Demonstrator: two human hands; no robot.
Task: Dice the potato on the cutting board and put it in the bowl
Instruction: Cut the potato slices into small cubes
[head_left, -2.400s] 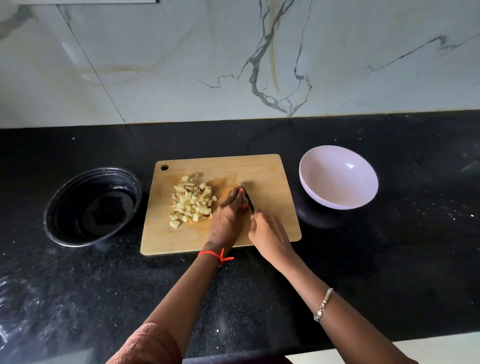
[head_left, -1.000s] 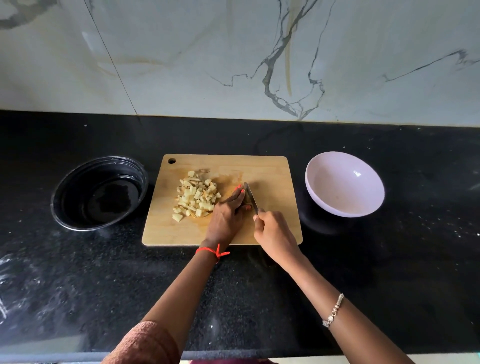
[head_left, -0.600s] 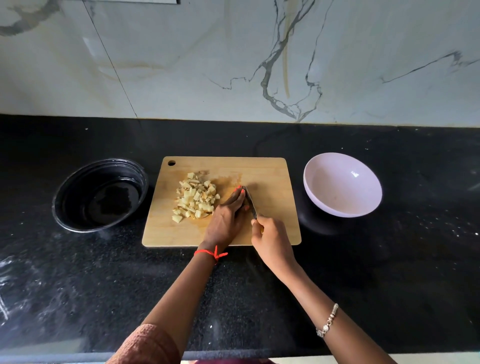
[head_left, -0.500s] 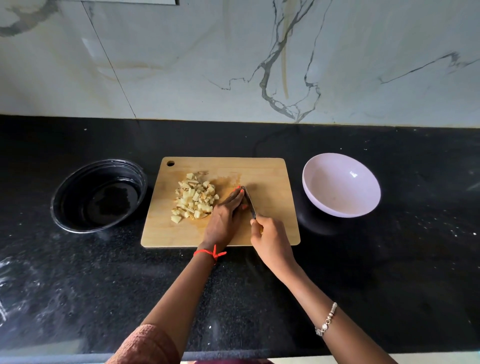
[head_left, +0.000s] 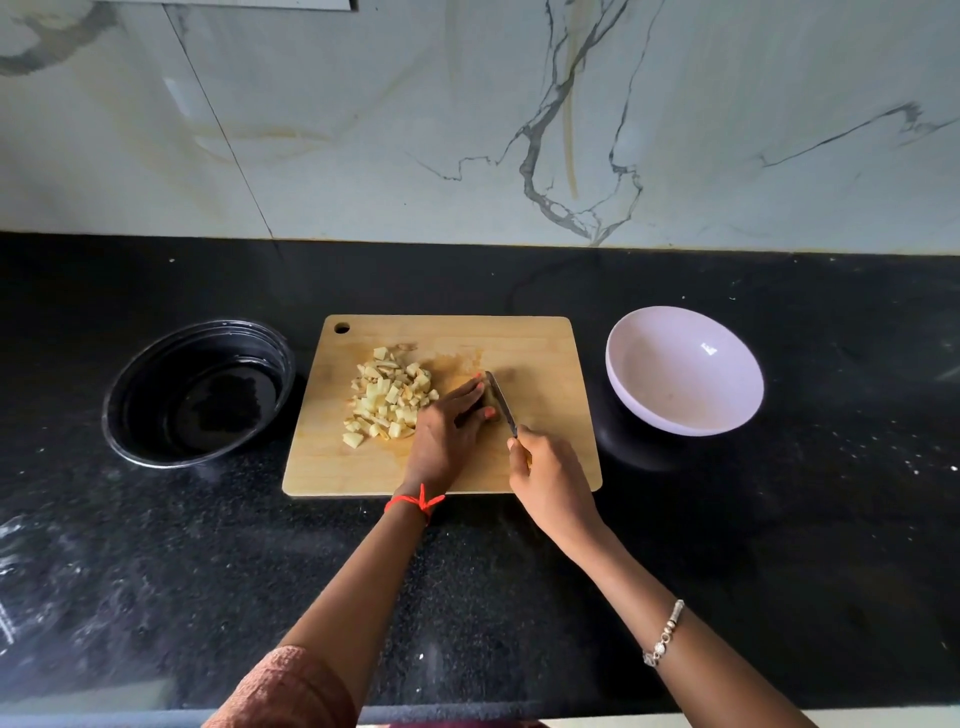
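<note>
A wooden cutting board (head_left: 540, 358) lies on the black counter. A heap of pale diced potato (head_left: 387, 397) sits on its left half. My left hand (head_left: 447, 431) holds down a remaining potato piece (head_left: 488, 402), mostly hidden under the fingers. My right hand (head_left: 550, 475) grips the handle of a knife (head_left: 501, 402), whose blade stands against the right side of that piece. An empty pale lilac bowl (head_left: 685, 369) stands to the right of the board.
A black round bowl (head_left: 200, 392) sits left of the board. A marble wall runs along the back of the counter (head_left: 519, 597). The counter's front edge lies near my body.
Both hands stay at the same spot on the board; the knife blade has shifted only slightly against the held piece. The camera view has moved a little.
</note>
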